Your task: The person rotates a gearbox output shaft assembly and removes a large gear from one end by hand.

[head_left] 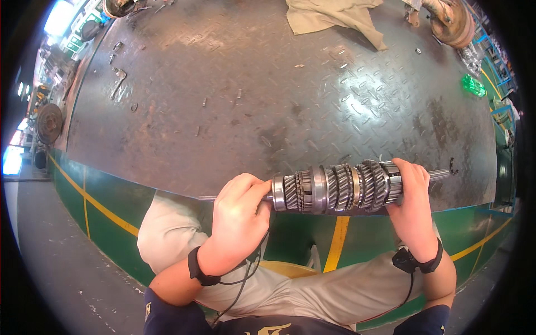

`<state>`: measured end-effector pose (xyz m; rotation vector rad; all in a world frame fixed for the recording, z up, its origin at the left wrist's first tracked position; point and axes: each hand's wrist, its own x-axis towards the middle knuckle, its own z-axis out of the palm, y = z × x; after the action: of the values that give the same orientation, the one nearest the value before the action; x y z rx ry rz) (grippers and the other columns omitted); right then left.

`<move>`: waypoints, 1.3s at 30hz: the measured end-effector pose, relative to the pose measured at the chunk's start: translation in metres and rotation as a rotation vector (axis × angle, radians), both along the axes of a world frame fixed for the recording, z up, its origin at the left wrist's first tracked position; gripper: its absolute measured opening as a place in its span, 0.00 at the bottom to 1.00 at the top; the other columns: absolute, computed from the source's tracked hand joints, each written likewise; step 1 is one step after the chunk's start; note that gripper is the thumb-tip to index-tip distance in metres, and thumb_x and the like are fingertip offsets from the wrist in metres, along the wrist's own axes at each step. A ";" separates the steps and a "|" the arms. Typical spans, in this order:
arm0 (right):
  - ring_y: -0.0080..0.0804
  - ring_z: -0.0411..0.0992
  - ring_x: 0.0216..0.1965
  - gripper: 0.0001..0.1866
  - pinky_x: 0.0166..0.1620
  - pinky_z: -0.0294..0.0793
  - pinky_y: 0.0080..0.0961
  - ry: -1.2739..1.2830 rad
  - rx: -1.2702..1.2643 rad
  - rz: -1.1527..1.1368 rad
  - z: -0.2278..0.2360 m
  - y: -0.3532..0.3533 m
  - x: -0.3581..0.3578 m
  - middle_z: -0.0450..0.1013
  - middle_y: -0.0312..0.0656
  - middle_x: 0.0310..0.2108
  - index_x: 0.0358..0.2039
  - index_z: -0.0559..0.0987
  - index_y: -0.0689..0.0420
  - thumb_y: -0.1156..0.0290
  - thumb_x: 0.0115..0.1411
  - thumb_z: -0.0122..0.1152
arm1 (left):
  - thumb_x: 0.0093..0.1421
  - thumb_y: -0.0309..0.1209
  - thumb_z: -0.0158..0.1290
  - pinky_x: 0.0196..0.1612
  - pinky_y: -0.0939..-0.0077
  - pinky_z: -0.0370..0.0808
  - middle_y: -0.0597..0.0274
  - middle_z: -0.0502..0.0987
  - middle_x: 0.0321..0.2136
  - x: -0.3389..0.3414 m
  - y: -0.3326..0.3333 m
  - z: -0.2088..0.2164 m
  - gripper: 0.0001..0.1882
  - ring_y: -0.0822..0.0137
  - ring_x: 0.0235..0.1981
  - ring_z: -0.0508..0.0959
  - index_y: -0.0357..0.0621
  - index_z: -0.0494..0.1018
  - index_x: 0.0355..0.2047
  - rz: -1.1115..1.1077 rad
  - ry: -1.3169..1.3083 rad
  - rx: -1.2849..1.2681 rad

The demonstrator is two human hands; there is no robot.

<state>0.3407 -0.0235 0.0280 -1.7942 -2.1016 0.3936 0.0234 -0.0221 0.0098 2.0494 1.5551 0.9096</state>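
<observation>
A metal gear shaft [320, 188], stacked with helical gears, rings and a brass-coloured ring, lies level across my two hands at the table's near edge. Around its thin left end, beside a smooth collar, my left hand [241, 207] is closed. My right hand [412, 201] grips the ribbed right end, thumb below and fingers over the top. Past that hand the splined tip of the shaft sticks out to the right. The palm sides of both hands are hidden.
The dark tread-plate metal table [223, 123] stretches ahead. A tan cloth [335, 19] lies at its far edge, a rusty round part [451, 25] at the far right. A green plastic bottle [473, 85] is on the right; small metal pieces [118, 81] lie on the left. A dark disc [49, 123] stands beyond the left edge.
</observation>
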 end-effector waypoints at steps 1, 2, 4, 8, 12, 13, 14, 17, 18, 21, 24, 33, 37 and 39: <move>0.58 0.69 0.54 0.37 0.64 0.64 0.47 0.001 0.000 0.012 -0.001 0.001 0.000 0.75 0.52 0.47 0.58 0.74 0.62 0.92 0.42 0.63 | 0.47 0.10 0.61 0.37 0.66 0.79 0.52 0.80 0.32 0.000 0.000 -0.002 0.18 0.54 0.32 0.82 0.33 0.84 0.39 0.002 -0.004 -0.001; 0.58 0.69 0.54 0.37 0.64 0.64 0.47 -0.003 -0.001 0.013 -0.002 0.001 0.000 0.75 0.52 0.47 0.58 0.74 0.62 0.92 0.42 0.63 | 0.46 0.11 0.61 0.39 0.62 0.78 0.52 0.80 0.33 0.000 0.000 -0.004 0.18 0.51 0.34 0.81 0.33 0.83 0.39 -0.001 -0.006 -0.002; 0.57 0.70 0.53 0.37 0.65 0.63 0.48 -0.004 -0.008 0.032 -0.001 0.003 0.000 0.75 0.52 0.47 0.58 0.74 0.63 0.93 0.43 0.61 | 0.45 0.12 0.61 0.41 0.58 0.78 0.52 0.79 0.33 -0.001 0.001 -0.005 0.18 0.49 0.35 0.80 0.33 0.82 0.39 -0.003 -0.010 -0.001; 0.56 0.70 0.53 0.36 0.65 0.62 0.47 -0.025 0.000 0.059 0.002 0.002 0.003 0.75 0.53 0.47 0.58 0.74 0.64 0.94 0.44 0.57 | 0.46 0.13 0.61 0.42 0.59 0.78 0.53 0.80 0.34 -0.001 0.003 -0.005 0.17 0.49 0.36 0.80 0.33 0.83 0.39 -0.016 -0.001 0.009; 0.58 0.68 0.57 0.38 0.69 0.62 0.49 -0.022 -0.062 0.047 -0.002 -0.002 0.009 0.74 0.53 0.50 0.60 0.73 0.63 0.94 0.44 0.59 | 0.46 0.13 0.61 0.42 0.60 0.79 0.53 0.80 0.35 -0.001 0.004 -0.005 0.18 0.50 0.37 0.81 0.34 0.83 0.40 -0.031 0.019 0.051; 0.61 0.66 0.62 0.40 0.70 0.62 0.49 -0.029 -0.105 0.027 -0.004 -0.006 0.011 0.73 0.53 0.53 0.61 0.72 0.61 0.93 0.43 0.63 | 0.46 0.13 0.61 0.42 0.60 0.79 0.53 0.80 0.35 -0.001 0.004 -0.006 0.18 0.50 0.37 0.81 0.34 0.83 0.40 -0.034 0.017 0.050; 0.61 0.66 0.62 0.40 0.70 0.62 0.49 -0.031 -0.106 0.024 -0.005 -0.008 0.011 0.73 0.53 0.53 0.61 0.72 0.61 0.93 0.43 0.63 | 0.46 0.12 0.61 0.42 0.60 0.79 0.53 0.80 0.35 -0.002 0.003 -0.006 0.18 0.50 0.37 0.81 0.34 0.84 0.40 -0.037 0.017 0.056; 0.61 0.67 0.62 0.40 0.74 0.59 0.52 0.003 -0.125 0.028 -0.007 -0.013 0.009 0.72 0.53 0.51 0.61 0.71 0.61 0.92 0.44 0.64 | 0.46 0.12 0.61 0.42 0.61 0.79 0.53 0.81 0.35 -0.001 0.003 -0.009 0.19 0.51 0.37 0.81 0.34 0.84 0.41 -0.037 0.017 0.048; 0.61 0.67 0.62 0.40 0.75 0.57 0.53 0.022 -0.126 0.031 -0.005 -0.009 0.008 0.72 0.54 0.50 0.62 0.70 0.62 0.91 0.44 0.65 | 0.47 0.12 0.61 0.42 0.61 0.79 0.54 0.81 0.35 -0.001 0.007 -0.007 0.19 0.51 0.37 0.81 0.34 0.84 0.41 -0.034 0.015 0.042; 0.58 0.70 0.57 0.39 0.75 0.56 0.56 0.029 -0.101 0.051 0.000 0.001 0.005 0.72 0.53 0.47 0.61 0.69 0.63 0.91 0.45 0.64 | 0.46 0.12 0.61 0.42 0.61 0.79 0.54 0.81 0.36 0.000 0.016 -0.005 0.19 0.51 0.37 0.81 0.34 0.84 0.41 -0.027 0.028 0.035; 0.55 0.72 0.53 0.37 0.74 0.57 0.57 0.015 -0.074 0.077 0.001 0.003 0.006 0.72 0.52 0.45 0.60 0.69 0.63 0.92 0.45 0.62 | 0.46 0.12 0.61 0.43 0.61 0.80 0.54 0.81 0.37 0.000 0.018 -0.006 0.19 0.50 0.38 0.82 0.34 0.84 0.41 -0.017 0.024 0.026; 0.58 0.71 0.52 0.38 0.68 0.63 0.54 -0.016 -0.042 0.073 0.002 -0.002 0.001 0.73 0.55 0.46 0.60 0.69 0.67 0.93 0.44 0.61 | 0.46 0.15 0.65 0.42 0.66 0.82 0.53 0.84 0.38 -0.002 0.020 -0.007 0.19 0.52 0.37 0.84 0.36 0.85 0.41 -0.010 0.099 0.035; 0.64 0.66 0.59 0.43 0.66 0.65 0.50 -0.005 -0.134 0.047 0.000 -0.006 0.006 0.71 0.59 0.53 0.64 0.68 0.66 0.92 0.42 0.61 | 0.46 0.16 0.65 0.43 0.65 0.82 0.53 0.85 0.38 -0.003 0.019 -0.006 0.18 0.52 0.38 0.84 0.36 0.85 0.40 -0.023 0.106 0.053; 0.64 0.66 0.59 0.42 0.66 0.65 0.50 -0.016 -0.124 0.041 -0.001 -0.008 0.005 0.71 0.59 0.53 0.64 0.68 0.66 0.92 0.42 0.61 | 0.45 0.17 0.65 0.43 0.65 0.82 0.52 0.85 0.38 -0.003 0.019 -0.005 0.18 0.51 0.38 0.85 0.36 0.85 0.40 -0.033 0.110 0.052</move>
<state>0.3455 -0.0312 0.0270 -1.8297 -2.1716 0.5333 0.0203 -0.0035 0.0051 2.1888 1.5635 0.8465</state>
